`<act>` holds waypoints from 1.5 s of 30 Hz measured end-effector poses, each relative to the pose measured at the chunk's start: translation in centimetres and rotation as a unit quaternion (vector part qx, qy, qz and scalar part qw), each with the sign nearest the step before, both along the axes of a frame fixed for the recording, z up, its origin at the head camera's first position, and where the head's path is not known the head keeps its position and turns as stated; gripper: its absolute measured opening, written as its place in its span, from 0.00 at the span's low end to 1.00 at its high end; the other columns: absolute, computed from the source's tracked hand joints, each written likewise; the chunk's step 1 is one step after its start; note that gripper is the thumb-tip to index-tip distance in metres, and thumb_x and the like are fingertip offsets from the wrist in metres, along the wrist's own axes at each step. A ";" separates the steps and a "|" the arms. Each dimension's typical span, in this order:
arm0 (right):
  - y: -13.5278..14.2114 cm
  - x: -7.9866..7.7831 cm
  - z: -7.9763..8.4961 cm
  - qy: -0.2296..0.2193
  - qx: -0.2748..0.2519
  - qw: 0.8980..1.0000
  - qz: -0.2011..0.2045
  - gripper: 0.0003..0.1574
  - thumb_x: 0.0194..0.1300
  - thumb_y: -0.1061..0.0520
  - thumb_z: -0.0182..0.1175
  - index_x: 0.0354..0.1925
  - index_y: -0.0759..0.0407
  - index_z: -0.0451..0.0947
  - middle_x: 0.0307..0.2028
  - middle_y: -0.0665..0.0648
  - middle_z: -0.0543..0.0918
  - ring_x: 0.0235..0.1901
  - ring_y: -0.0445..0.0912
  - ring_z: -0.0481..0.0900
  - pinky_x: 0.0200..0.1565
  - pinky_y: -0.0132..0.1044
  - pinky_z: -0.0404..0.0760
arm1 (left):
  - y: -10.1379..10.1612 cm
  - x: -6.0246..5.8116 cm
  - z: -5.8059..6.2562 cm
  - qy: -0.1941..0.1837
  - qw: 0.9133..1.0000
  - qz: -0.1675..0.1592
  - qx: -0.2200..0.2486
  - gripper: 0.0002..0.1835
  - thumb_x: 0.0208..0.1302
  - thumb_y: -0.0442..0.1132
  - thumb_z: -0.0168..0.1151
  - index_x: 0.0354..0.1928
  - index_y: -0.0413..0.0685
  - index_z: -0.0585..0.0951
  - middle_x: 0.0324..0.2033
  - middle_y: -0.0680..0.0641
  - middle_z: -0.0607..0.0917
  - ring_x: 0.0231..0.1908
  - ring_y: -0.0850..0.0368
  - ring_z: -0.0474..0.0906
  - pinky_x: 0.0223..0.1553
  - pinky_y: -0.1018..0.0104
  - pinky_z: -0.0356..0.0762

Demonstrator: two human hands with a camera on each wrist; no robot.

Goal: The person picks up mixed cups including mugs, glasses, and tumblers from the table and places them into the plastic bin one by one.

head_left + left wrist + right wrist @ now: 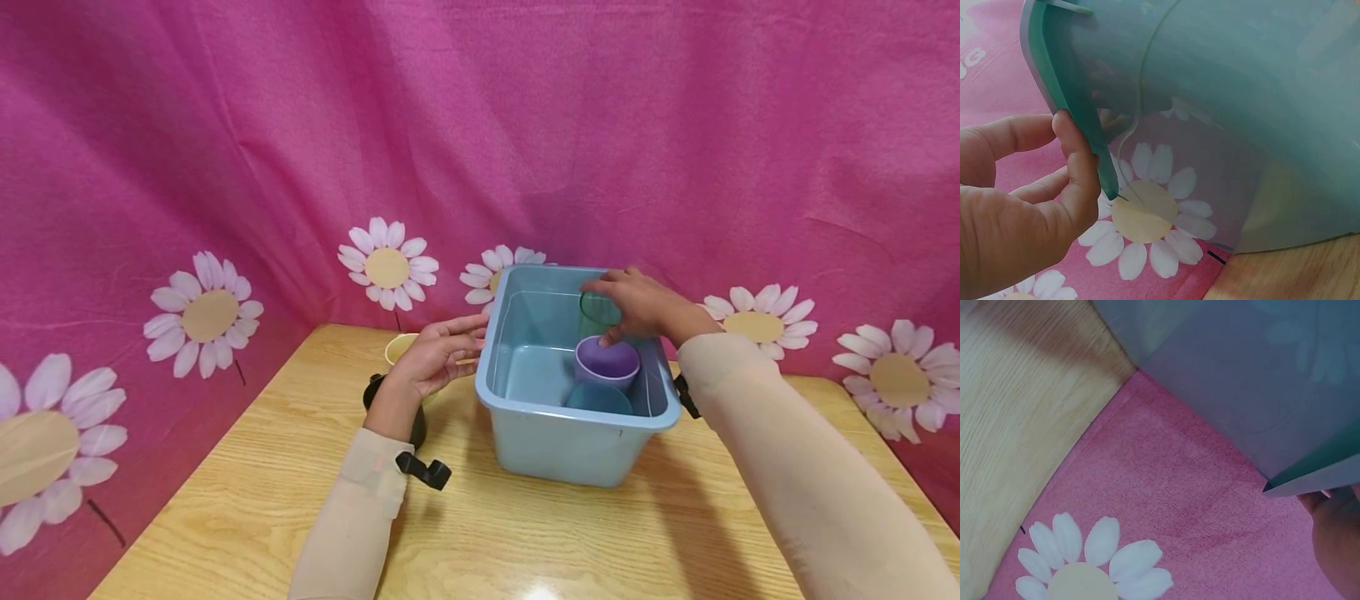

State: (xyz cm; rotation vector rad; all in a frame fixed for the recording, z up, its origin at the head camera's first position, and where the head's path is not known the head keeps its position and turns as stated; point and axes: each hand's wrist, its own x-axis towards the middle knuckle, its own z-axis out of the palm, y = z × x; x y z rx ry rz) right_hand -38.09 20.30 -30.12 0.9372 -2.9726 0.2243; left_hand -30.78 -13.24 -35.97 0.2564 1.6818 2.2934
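Blue bin [558,448] sits on table [247,483], pink daisy cloth [480,125] right behind. Left hand [438,358] at bin's left rim, touching its edge, grip loose and fairly wide. Right hand [641,307] reaches inside, grip arched over green cup [597,308], thumb by purple cup [611,365]; can't tell from here whether it holds green one. Teal cup [598,400] nearest bin's front wall. Yellow cup [397,345] and black object [418,429] outside, partly behind left hand and wrist.

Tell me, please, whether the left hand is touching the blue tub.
Touching. The left wrist view shows it: the left hand has its fingers against the rim of the blue tub, with no gap between them.
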 end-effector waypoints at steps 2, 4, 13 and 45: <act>0.0 -0.1 -0.1 -0.003 0.002 1.000 0.003 0.56 0.49 0.50 0.83 0.72 0.53 0.70 0.69 0.69 0.69 0.67 0.67 0.64 0.59 0.67 0.74 | 0.0 0.0 -0.1 0.001 1.000 -0.001 0.002 0.27 0.71 0.26 0.56 0.71 0.39 0.72 0.62 0.36 0.79 0.42 0.54 0.85 0.46 0.61 0.85; 0.0 -0.2 -0.2 -0.004 0.001 1.000 0.006 0.56 0.48 0.50 0.83 0.72 0.54 0.70 0.69 0.69 0.69 0.67 0.67 0.64 0.59 0.67 0.74 | 0.0 0.0 -0.1 0.001 1.000 -0.001 0.003 0.27 0.72 0.26 0.56 0.71 0.38 0.72 0.61 0.36 0.80 0.42 0.53 0.85 0.46 0.61 0.85; -0.1 -0.4 -0.2 -0.017 0.012 1.000 0.011 0.56 0.49 0.48 0.82 0.72 0.57 0.70 0.69 0.69 0.70 0.68 0.68 0.64 0.62 0.67 0.71 | 0.0 0.0 0.0 0.003 1.000 0.002 0.003 0.26 0.71 0.26 0.57 0.71 0.38 0.73 0.58 0.38 0.82 0.42 0.52 0.85 0.44 0.62 0.85; -0.3 -0.7 -0.5 -0.044 0.040 0.998 0.031 0.52 0.59 0.48 0.76 0.74 0.62 0.66 0.69 0.74 0.68 0.69 0.72 0.62 0.66 0.70 0.64 | -0.1 -0.1 0.0 -0.003 1.000 0.006 -0.012 0.26 0.69 0.26 0.58 0.69 0.41 0.75 0.60 0.39 0.81 0.45 0.51 0.84 0.55 0.53 0.79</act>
